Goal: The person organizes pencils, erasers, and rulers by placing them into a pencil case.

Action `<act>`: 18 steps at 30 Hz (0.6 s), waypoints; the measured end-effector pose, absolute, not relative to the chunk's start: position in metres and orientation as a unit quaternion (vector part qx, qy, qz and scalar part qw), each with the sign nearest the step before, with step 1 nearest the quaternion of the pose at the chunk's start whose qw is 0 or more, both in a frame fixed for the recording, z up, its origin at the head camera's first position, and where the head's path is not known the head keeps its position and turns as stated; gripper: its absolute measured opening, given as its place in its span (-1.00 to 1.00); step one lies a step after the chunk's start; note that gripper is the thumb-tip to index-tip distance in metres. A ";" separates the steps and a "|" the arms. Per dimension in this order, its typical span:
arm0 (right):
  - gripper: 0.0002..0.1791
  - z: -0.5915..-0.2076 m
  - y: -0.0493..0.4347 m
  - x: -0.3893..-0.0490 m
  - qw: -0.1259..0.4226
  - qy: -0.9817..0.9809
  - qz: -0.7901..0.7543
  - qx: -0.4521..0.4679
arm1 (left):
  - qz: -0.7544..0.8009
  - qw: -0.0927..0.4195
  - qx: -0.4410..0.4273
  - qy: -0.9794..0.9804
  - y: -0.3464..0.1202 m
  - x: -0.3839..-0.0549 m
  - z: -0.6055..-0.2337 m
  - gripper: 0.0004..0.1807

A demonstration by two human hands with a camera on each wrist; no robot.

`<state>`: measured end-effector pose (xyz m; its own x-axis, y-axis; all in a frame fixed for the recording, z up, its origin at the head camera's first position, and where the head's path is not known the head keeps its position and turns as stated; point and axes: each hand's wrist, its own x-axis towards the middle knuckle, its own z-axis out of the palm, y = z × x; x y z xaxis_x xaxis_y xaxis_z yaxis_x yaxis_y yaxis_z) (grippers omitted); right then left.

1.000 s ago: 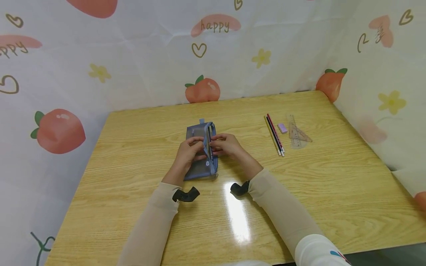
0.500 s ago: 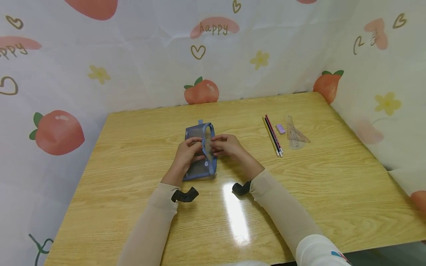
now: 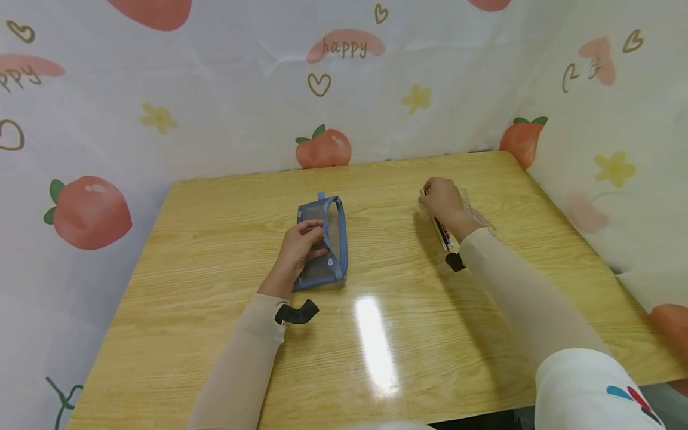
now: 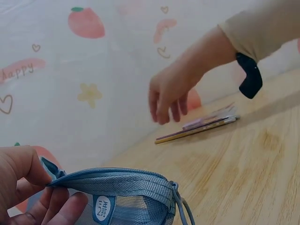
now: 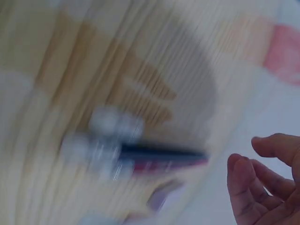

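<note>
A blue-grey mesh pencil case [image 3: 317,272] lies on the table with its zip mouth spread. My left hand [image 3: 297,248] pinches the near lip of that mouth between thumb and fingers, as the left wrist view shows closely. My right hand [image 3: 447,204] hovers over the bundle of pencils [image 3: 442,234], its fingers pointing down and apart from them in the left wrist view [image 4: 171,96]. Nothing is held in it; thumb and fingers stand apart in the right wrist view. Beside the pencils lies a purple eraser [image 5: 165,193], hidden in the head view by the right hand.
Clear plastic rulers [image 3: 480,216] lie right of the pencils, partly covered by the right arm. The wooden table [image 3: 215,227] backs onto a white curtain [image 3: 242,119] printed with peaches. A light reflection [image 3: 374,346] shines on the tabletop near the front.
My right hand has left the pencil case and moved right to above the pencils. The case's mouth has widened. My left hand has stayed on its lip.
</note>
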<state>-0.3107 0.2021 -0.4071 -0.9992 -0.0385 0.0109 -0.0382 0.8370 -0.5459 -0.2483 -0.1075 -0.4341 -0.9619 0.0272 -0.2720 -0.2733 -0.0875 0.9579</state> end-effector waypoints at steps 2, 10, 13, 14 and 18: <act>-0.64 -0.405 0.212 -0.314 0.002 0.969 -0.246 -0.020 | 0.731 0.103 -0.093 0.669 -0.108 -0.248 -0.433 -0.64; -0.65 -0.421 0.217 -0.321 0.047 0.972 -0.230 -0.009 | 0.733 0.119 -0.097 0.663 -0.110 -0.246 -0.423 -0.64; -0.59 -0.426 0.215 -0.321 0.035 0.973 -0.226 -0.008 | 0.730 0.122 -0.094 0.666 -0.110 -0.243 -0.415 -0.63; -0.57 -0.427 0.214 -0.322 0.030 0.974 -0.224 -0.009 | 0.729 0.123 -0.093 0.667 -0.110 -0.242 -0.414 -0.63; -0.58 -0.429 0.209 -0.322 0.025 0.977 -0.211 -0.009 | 0.731 0.122 -0.096 0.665 -0.111 -0.242 -0.414 -0.63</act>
